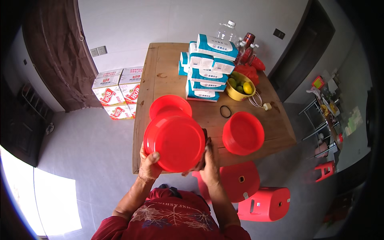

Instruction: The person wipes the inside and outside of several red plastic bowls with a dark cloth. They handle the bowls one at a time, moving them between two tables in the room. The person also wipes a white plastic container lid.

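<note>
Both my hands grip a round red plastic bowl (175, 140), held up over the near edge of the wooden table. My left hand (150, 165) is closed on its lower left side, thumb against the wall. On the right side my right hand (209, 162) is closed round it, the fingers partly hidden. Something dark shows beside those fingers; I cannot make out what it is. Just beyond the held bowl, a second red bowl (171, 104) is partly covered by it. Another red bowl (243, 134) sits on the table to the right.
On the wooden table (160, 60) are stacked tissue packs (208, 74), a yellow basin (236, 94) of green and yellow fruit, a black band (225, 111), a white cable (256, 100) and several bottles (248, 50). Red stools (268, 204) stand at the near right; cartons (116, 92) at left.
</note>
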### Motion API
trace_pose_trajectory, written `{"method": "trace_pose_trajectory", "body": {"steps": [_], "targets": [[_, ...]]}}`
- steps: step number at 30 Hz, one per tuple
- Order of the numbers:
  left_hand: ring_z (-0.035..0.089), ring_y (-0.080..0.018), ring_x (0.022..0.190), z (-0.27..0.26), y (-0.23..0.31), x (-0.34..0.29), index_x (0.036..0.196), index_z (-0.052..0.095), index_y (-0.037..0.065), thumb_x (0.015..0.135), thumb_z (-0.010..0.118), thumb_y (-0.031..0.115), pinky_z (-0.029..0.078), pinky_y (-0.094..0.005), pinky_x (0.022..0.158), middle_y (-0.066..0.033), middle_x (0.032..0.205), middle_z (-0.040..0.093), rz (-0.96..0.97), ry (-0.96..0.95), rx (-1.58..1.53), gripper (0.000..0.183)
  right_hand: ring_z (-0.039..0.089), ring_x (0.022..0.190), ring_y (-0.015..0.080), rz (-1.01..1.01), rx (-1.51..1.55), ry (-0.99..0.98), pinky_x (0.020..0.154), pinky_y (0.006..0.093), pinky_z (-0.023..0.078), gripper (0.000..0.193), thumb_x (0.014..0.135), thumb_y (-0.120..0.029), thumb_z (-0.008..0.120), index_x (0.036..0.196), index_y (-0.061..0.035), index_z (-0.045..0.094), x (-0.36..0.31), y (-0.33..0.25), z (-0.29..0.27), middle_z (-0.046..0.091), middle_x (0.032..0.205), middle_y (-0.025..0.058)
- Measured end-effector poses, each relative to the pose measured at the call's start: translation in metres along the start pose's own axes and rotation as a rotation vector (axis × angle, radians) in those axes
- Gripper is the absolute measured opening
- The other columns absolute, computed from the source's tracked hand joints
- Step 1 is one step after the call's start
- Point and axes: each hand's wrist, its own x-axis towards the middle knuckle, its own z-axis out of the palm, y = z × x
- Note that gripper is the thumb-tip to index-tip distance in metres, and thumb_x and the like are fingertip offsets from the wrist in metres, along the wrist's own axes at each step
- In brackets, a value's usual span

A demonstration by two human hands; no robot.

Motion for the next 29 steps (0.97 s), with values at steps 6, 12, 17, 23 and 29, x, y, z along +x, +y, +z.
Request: {"method": "trace_pose_trajectory", "body": {"steps": [6,12,17,23,29], "targets": [[0.059,-0.0215,0.105,0.01,-0.009,0.001,0.127,0.046,0.003,0.068,0.078,0.009,0.05,-0.0379,0.091,-0.0106,0.117,0.059,0.035,-0.019,0.127,0.067,0.05,0.104,0.0306,-0.585,-0.855,0.162,0.088,0.0365,0.044,0.033,0.089,-0.002,0.054,0.121,0.0032,0.047,-0.01,0.008,0.006,0.044,0.119,0.0207],[0.058,-0.0144,0.101,0.022,-0.016,-0.015,0.123,0.051,0.002,0.069,0.082,0.011,0.048,-0.0323,0.09,-0.0051,0.11,0.062,-0.022,-0.172,0.378,0.063,0.056,0.095,0.0245,-0.455,-0.703,0.111,0.081,0.0335,0.047,0.031,0.086,0.003,0.054,0.117,0.0015,0.052,0.02,-0.029,0.004,0.048,0.11,0.0168],[0.058,-0.0121,0.096,0.017,-0.026,-0.01,0.12,0.053,0.001,0.084,0.07,0.02,0.048,-0.0302,0.088,-0.0047,0.106,0.063,0.018,-0.087,0.219,0.045,0.052,0.098,0.0326,-0.606,-0.723,-0.092,0.083,0.0412,0.045,0.039,0.08,0.002,0.06,0.118,0.0006,0.055,-0.022,-0.023,0.036,0.047,0.114,0.0207],[0.05,-0.004,0.076,-0.008,-0.033,-0.019,0.104,0.059,0.003,0.099,0.045,0.031,0.043,-0.0204,0.069,0.0024,0.086,0.06,0.101,-0.232,0.589,0.032,0.052,0.091,0.03,-0.934,-1.03,-0.226,0.078,0.0397,0.043,0.038,0.072,-0.005,0.068,0.109,-0.0064,0.061,-0.018,-0.05,0.049,0.054,0.106,0.0129],[0.034,-0.0041,0.066,0.015,-0.008,-0.034,0.089,0.058,0.002,0.1,0.044,0.032,0.033,-0.0213,0.058,0.006,0.07,0.044,-0.019,-0.212,0.803,0.035,0.053,0.085,0.0307,-0.529,-0.739,-0.254,0.073,0.0434,0.043,0.029,0.075,-0.01,0.069,0.103,-0.0093,0.063,0.025,-0.051,0.019,0.057,0.1,0.0124]]}}
